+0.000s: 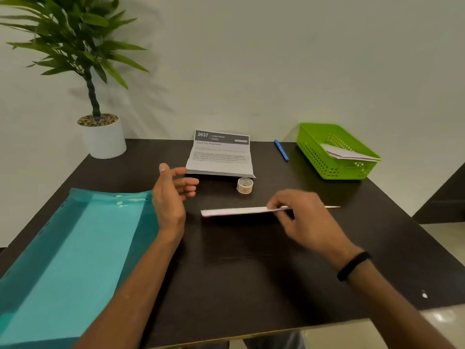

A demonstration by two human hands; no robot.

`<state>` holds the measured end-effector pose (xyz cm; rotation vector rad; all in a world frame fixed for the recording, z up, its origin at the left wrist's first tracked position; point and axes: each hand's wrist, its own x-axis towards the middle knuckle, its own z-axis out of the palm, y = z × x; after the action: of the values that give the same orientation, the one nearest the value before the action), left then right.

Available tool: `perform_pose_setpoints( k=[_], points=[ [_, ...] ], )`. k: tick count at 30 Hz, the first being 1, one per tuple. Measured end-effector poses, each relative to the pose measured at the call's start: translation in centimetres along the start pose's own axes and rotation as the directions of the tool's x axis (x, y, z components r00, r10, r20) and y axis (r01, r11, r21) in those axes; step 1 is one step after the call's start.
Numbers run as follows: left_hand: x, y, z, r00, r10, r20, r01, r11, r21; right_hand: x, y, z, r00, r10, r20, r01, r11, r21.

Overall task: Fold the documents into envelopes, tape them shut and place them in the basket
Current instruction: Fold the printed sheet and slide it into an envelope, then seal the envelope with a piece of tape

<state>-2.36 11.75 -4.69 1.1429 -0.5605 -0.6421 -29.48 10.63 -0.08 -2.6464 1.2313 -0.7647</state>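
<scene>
A white envelope (236,211) hovers nearly edge-on above the middle of the dark table (239,273); my right hand (304,217) pinches it near its right end. My left hand (171,192) is raised to the envelope's left, fingers relaxed, holding nothing. A folded printed document (220,154) lies at the table's back centre. Just in front of it stands a small roll of clear tape (244,185). The green plastic basket (317,157) at the back right holds a white envelope (349,153).
A teal plastic folder (68,248) lies open along the table's left side. A blue pen (281,150) rests between the document and the basket. A potted plant (100,137) in a white pot stands at the back left corner, against the wall.
</scene>
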Motion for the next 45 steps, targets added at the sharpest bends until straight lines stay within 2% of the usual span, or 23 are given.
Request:
perform_pose_setpoints(
  k=[4, 6, 8, 10, 12, 14, 15, 17, 19, 24, 27, 29, 30, 35, 38, 41, 45],
  points=[
    [0.0, 0.7, 0.0, 0.999, -0.045, 0.025, 0.045, 0.999, 0.017, -3.0, 0.5, 3.7, 0.997, 0.034, 0.066, -0.037, 0.998, 0.049],
    [-0.5, 0.8, 0.3, 0.995, 0.025, 0.101, -0.035, 0.994, 0.107, -3.6, 0.1, 4.8, 0.993, 0.017, 0.114, -0.025, 0.997, 0.070],
    [-1.2, 0.4, 0.6, 0.962, 0.114, 0.248, -0.179, 0.949, 0.259, -3.6, -0.4, 5.2, 0.987, 0.018, 0.157, -0.030, 0.996, 0.078],
    [-1.8, -0.5, 0.9, 0.894, 0.110, 0.434, -0.327, 0.822, 0.466, -3.3, -0.9, 5.4, 0.982, 0.032, 0.184, -0.049, 0.995, 0.091],
    [-2.3, -1.5, 1.2, 0.799, 0.045, 0.600, -0.499, 0.605, 0.620, -2.4, -1.3, 5.5, 0.980, 0.097, 0.175, -0.121, 0.984, 0.130],
    [-2.6, -2.4, 1.2, 0.706, 0.032, 0.707, -0.647, 0.434, 0.627, -0.7, -1.3, 5.7, 0.981, 0.185, 0.052, -0.192, 0.956, 0.222],
    [-2.8, -2.6, 1.2, 0.682, 0.036, 0.731, -0.684, 0.388, 0.618, 0.4, -1.1, 5.8, 0.973, 0.229, -0.024, -0.214, 0.940, 0.265],
    [-3.1, -2.8, 1.3, 0.688, 0.035, 0.725, -0.692, 0.336, 0.640, 2.9, -0.5, 6.1, 0.944, 0.313, -0.103, -0.270, 0.915, 0.299],
    [-3.2, -2.8, 1.5, 0.713, 0.026, 0.701, -0.677, 0.288, 0.677, 5.1, 0.4, 6.8, 0.926, 0.363, -0.107, -0.325, 0.907, 0.269],
    [-2.7, -2.7, 1.6, 0.791, 0.001, 0.611, -0.604, 0.158, 0.781, 7.8, 2.3, 9.4, 0.952, 0.304, -0.033, -0.295, 0.942, 0.158],
    [-2.5, -2.4, 1.6, 0.823, 0.043, 0.566, -0.567, 0.107, 0.817, 8.0, 2.9, 10.0, 0.951, 0.301, -0.064, -0.284, 0.939, 0.196],
    [-2.5, -2.2, 1.5, 0.839, 0.072, 0.540, -0.544, 0.134, 0.828, 7.8, 3.1, 9.7, 0.944, 0.317, -0.092, -0.280, 0.915, 0.290],
    [-2.5, -2.2, 1.5, 0.848, 0.086, 0.522, -0.529, 0.187, 0.828, 7.7, 3.3, 9.5, 0.942, 0.323, -0.087, -0.276, 0.898, 0.342],
    [-1.6, -1.6, 2.9, 0.913, 0.073, 0.402, -0.358, 0.614, 0.703, 7.2, 3.3, 8.4, 0.952, 0.306, -0.018, -0.233, 0.759, 0.608],
    [-1.2, -1.5, 4.3, 0.914, 0.090, 0.396, -0.316, 0.769, 0.556, 7.1, 3.2, 8.3, 0.960, 0.280, 0.008, -0.211, 0.704, 0.678],
    [-1.2, -2.3, 4.6, 0.914, 0.161, 0.373, -0.334, 0.818, 0.468, 7.1, 3.3, 8.7, 0.966, 0.258, 0.024, -0.205, 0.704, 0.679],
    [-1.0, -3.2, 4.0, 0.886, 0.241, 0.396, -0.415, 0.794, 0.444, 6.9, 2.9, 8.7, 0.968, 0.250, 0.025, -0.200, 0.707, 0.678]
  ],
)
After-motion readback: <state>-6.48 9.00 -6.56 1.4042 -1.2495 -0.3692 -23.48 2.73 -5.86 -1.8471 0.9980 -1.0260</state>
